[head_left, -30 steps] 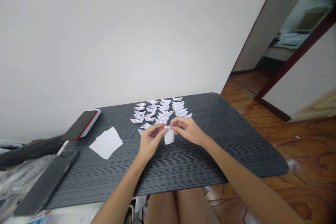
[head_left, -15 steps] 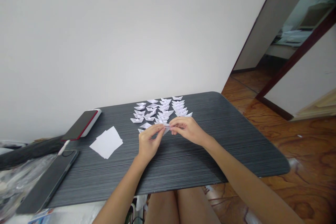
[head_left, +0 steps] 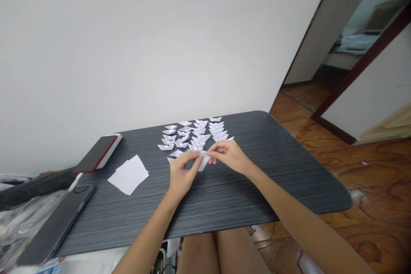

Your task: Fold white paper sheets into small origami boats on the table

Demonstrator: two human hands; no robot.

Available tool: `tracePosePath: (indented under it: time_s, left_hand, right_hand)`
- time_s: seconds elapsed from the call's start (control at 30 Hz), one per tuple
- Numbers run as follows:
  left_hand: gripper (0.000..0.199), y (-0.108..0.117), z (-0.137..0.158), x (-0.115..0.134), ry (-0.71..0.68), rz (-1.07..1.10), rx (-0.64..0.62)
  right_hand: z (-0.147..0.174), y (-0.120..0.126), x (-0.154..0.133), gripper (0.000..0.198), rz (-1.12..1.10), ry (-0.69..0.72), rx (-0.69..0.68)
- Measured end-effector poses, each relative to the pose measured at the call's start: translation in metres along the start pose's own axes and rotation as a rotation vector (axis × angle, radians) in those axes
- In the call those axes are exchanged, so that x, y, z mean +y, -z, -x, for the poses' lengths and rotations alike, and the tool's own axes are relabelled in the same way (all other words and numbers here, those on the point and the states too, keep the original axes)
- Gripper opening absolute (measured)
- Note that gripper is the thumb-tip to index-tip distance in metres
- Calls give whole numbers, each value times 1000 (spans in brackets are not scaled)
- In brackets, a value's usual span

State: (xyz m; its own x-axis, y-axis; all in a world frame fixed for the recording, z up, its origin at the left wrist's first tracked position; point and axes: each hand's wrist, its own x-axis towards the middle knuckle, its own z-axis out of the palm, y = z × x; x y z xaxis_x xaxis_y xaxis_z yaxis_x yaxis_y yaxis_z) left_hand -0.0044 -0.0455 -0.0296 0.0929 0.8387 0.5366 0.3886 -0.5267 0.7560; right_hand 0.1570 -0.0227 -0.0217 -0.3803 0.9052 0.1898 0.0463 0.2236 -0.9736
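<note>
A small folded piece of white paper [head_left: 203,162] is held up just over the table between both hands. My left hand [head_left: 184,171] pinches its left side between thumb and fingers. At its upper right, the thumb and forefinger of my right hand [head_left: 229,156] are closed on the same paper. Just beyond the hands, several small white paper boats [head_left: 182,144] stand in columns on the dark table; the hands cover some of the nearest ones. Left of my left hand lie loose sheets of white paper [head_left: 129,175], overlapping one another.
A dark phone [head_left: 59,222] with a white cable plugged in lies at the table's left edge. Behind it rests a red-edged device [head_left: 98,154] on a white one. The dark table [head_left: 282,171] stands against a pale wall, and a doorway opens at right.
The folded paper now shows more of its face below the fingers, where before it looked narrower and pointed. Both hands keep their pinch in nearly the same place.
</note>
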Motion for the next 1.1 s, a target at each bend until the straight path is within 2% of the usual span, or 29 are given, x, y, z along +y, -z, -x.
tracePosePath:
  time_s: [0.13,0.23,0.33,0.57,1.1]
  left_hand:
    - [28,-1,0,1,172,225,2]
    - [25,0,-1,1,225,233,-37]
    - [17,1,-2,1,200,179,-39]
    - [14,2,1,-1,73,39,-29]
    - [15,2,3,0,83,-6,-34]
  right_hand:
    - [2,-3,-1,17,33,50,14]
    - [4,-3,-2,13,159,152,4]
    - [5,-3,-2,11,275,231,15]
    - [7,-2,-5,10,433,308,31]
    - [8,-3,-4,9,517,308,24]
